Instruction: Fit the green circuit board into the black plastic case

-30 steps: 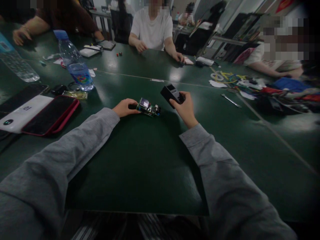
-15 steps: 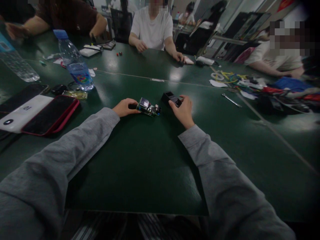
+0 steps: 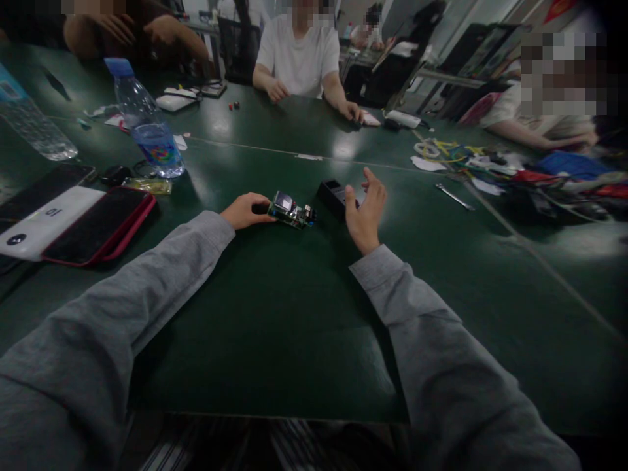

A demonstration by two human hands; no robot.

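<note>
Among the containers before us, the blue-capped bottle (image 3: 150,124) stands on the green table (image 3: 265,327), partly filled with clear liquid, and a second bottle (image 3: 36,124) with a light blue label stands at the left edge of the view, also clear. The black case (image 3: 336,198) rests on the table just right of the circuit board (image 3: 293,212); we cannot tell what, if anything, is inside it. A second ago our right hand (image 3: 366,212) held that case tilted above the table, and half a second ago it had lowered the case while gripping it; now the case lies free of our grip, and our thumb and fingers are spread apart beside it, though we cannot tell whether any fingertip still touches it. Our left hand (image 3: 243,210) has kept its place, thumb and fingers clamped on the left end of the circuit board. Our two hands are apart, with the board and case between them. The board is green, with a small pale, shiny screen toward its left end and small metallic, black and blue parts toward its right. The case is dark and box-like, with a rectangular window and lighter markings on its upper face. To our left lies a dark phone (image 3: 101,226) in a red cover; to our right, a wrench (image 3: 454,196) lies near tangled cables (image 3: 454,154).
</note>
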